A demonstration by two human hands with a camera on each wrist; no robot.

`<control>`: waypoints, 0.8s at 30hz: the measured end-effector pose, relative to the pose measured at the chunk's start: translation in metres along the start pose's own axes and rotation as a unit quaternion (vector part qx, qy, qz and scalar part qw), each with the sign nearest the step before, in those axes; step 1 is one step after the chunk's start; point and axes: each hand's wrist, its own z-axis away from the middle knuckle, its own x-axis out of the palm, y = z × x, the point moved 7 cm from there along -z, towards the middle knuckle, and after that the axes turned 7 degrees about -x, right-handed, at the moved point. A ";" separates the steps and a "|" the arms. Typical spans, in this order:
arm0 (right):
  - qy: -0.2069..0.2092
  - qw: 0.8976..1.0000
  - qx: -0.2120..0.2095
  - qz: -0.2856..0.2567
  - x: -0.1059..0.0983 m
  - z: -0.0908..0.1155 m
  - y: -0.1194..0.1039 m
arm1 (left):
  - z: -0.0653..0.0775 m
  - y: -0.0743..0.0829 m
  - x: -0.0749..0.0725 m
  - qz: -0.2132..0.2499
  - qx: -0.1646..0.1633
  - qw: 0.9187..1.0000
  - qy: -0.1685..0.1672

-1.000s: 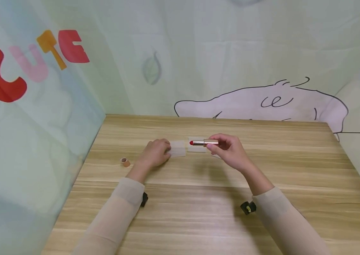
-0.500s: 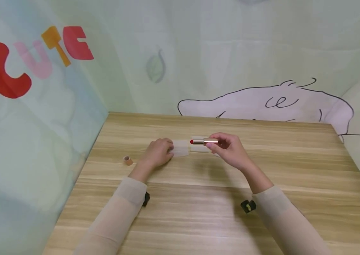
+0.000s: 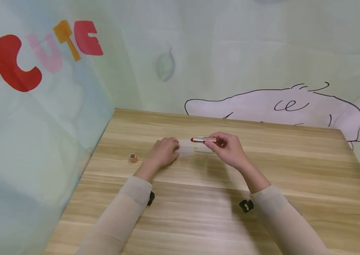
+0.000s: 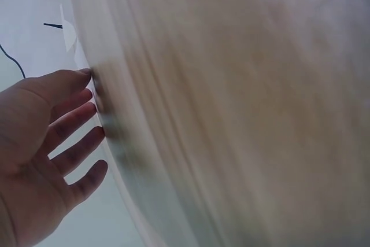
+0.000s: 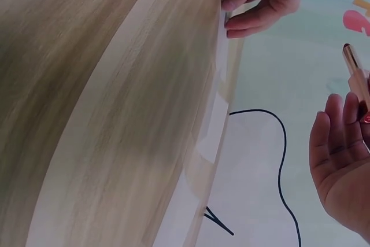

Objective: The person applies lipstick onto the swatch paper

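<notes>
My right hand (image 3: 231,150) pinches an uncapped lipstick (image 3: 204,140) between thumb and fingers. Its red tip points left, and the lipstick is held above the table, apart from it. On the left, my left hand (image 3: 164,152) rests its fingertips at the left end of a thin white strip (image 3: 185,148). The left wrist view shows that hand's fingers (image 4: 78,151) spread and loosely bent, holding nothing. A second white strip (image 3: 203,147) lies to the right, partly behind the lipstick and right hand. The lipstick's open cap (image 3: 133,158) lies left of my left hand.
The wood-grain table (image 3: 196,219) meets a printed cloth backdrop (image 3: 199,63) at its far and left sides. A small black device (image 3: 246,205) sits at my right wrist, another black device (image 3: 151,198) at the left.
The head view has turned slightly left, shifting table, cap and strips right in the picture. Relative to the strips, the right hand and lipstick have moved left. The left hand stays on its strip.
</notes>
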 end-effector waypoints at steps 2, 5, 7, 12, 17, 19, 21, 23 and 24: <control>0.003 1.000 0.003 0.013 0.002 -0.002 0.001 | 0.000 0.000 0.000 -0.007 0.003 1.000 0.001; 0.003 1.000 0.006 0.028 0.006 -0.006 0.003 | 0.000 -0.001 0.000 -0.017 0.004 1.000 -0.002; 0.002 0.999 0.008 0.036 0.009 -0.008 0.005 | 0.000 -0.001 0.000 -0.021 0.007 1.000 -0.002; -0.003 0.998 0.011 0.057 0.016 -0.015 0.012 | 0.003 0.001 -0.001 -0.025 0.022 0.999 0.000; -0.013 0.995 0.008 0.101 0.027 -0.024 0.021 | 0.005 0.001 0.001 -0.019 0.024 1.000 -0.007; -0.020 0.993 0.009 0.120 0.032 -0.028 0.024 | 0.006 0.001 0.002 -0.017 0.025 0.999 -0.008; -0.031 0.990 0.009 0.137 0.037 -0.031 0.026 | 0.007 0.000 0.003 -0.016 0.028 0.999 -0.007; -0.041 0.987 0.011 0.154 0.042 -0.034 0.027 | 0.008 -0.001 0.003 -0.014 0.030 0.999 -0.005; -0.046 0.985 0.011 0.163 0.044 -0.036 0.028 | 0.009 -0.002 0.004 -0.011 0.031 0.999 -0.003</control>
